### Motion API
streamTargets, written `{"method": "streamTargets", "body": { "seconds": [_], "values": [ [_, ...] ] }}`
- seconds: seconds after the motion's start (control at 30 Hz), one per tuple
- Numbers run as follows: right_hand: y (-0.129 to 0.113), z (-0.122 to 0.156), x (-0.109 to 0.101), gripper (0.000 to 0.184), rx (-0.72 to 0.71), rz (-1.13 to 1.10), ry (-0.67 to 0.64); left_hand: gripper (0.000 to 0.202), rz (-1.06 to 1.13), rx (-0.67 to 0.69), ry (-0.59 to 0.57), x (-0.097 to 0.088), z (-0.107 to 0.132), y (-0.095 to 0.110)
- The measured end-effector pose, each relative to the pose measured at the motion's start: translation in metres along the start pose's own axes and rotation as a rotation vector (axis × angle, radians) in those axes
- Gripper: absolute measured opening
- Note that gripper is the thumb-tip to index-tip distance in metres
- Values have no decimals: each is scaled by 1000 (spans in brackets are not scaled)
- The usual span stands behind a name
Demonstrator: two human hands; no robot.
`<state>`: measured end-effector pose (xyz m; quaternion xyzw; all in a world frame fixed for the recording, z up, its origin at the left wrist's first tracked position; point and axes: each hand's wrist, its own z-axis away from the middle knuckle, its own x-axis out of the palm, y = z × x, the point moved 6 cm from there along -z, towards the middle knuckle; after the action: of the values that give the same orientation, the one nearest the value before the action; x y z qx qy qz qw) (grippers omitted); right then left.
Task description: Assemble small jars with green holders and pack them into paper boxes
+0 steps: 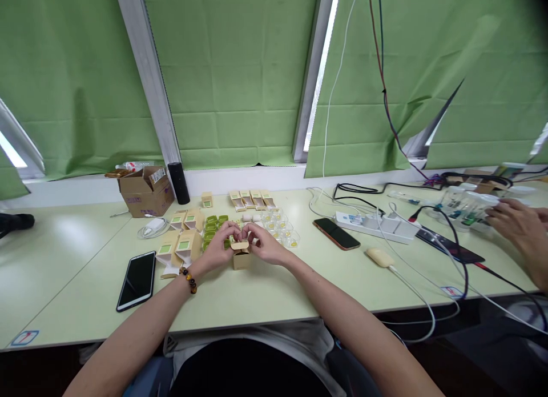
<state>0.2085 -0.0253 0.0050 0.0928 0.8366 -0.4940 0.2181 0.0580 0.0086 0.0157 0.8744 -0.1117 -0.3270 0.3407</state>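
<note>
— Where is the small brown carton [241, 259] now?

— It stands on the pale green table [257, 297], near the front edge, directly before the person. Its base is on the table and its open top looks upward. The long axis seems to go up and down, but the carton is almost a cube, so I cannot be sure.

— And the hands?

— The left hand [220, 243] and the right hand [265, 245] come from each side. Their fingertips are pressed together on the top flap, so both are clamped on the carton. A beaded bracelet [189, 280] sits on the left wrist.

— What lies around it?

— Just to the left are folded cartons with green labels [184, 245]. Behind the hands are small green cups [213, 228], partly hidden by the fingers, and to the right of these are clear little pots [282, 228] with something yellow inside. Further back lies a row of flat packets [252, 200]. A black phone [137, 280] lies face up left of the forearm.

— Does something stand in the way?

— Only the fingers; they cover the top of the carton. Far to the left are an open cardboard box [145, 194] and a black cylinder [178, 183]. To the right are a phone in an orange case [336, 233], a white power strip [381, 224] with cables, and the hand of another person [516, 223] at the edge of the table.
</note>
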Motion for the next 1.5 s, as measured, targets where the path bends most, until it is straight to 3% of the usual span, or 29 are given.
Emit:
{"method": "streamTargets", "body": {
  "seconds": [0.23, 0.43, 0.63, 0.83, 1.1, 1.23, 1.37, 1.5],
  "values": [
    [-16, 4, -5, 9, -157, 24, -6, 6, -52, 10, -12, -4, 0, 5],
    [-18, 6, -6, 20, -177, 43, -23, 3, -115, 45, -81, -7, 0, 9],
    [-22, 9, -3, 18, -226, 235, -3, 30, -136, 83, -185, -14, 4, 14],
    [-25, 11, 0, 22, -277, 286, -2, 9, -196, 106, -194, -11, 5, 21],
    [-24, 12, 3, 22, -321, 318, -11, 13, -237, 78, -160, -11, 4, 16],
    [-23, 11, 3, 17, -305, 272, -24, 8, -249, 76, -184, -9, 4, 13],
    [-18, 8, -4, 9, -250, 178, 68, 5, -250, 51, -191, -8, 4, 12],
    [-13, 6, -9, 15, -170, 215, 106, 7, -257, 44, -195, -8, 4, 10]
  ]
}}
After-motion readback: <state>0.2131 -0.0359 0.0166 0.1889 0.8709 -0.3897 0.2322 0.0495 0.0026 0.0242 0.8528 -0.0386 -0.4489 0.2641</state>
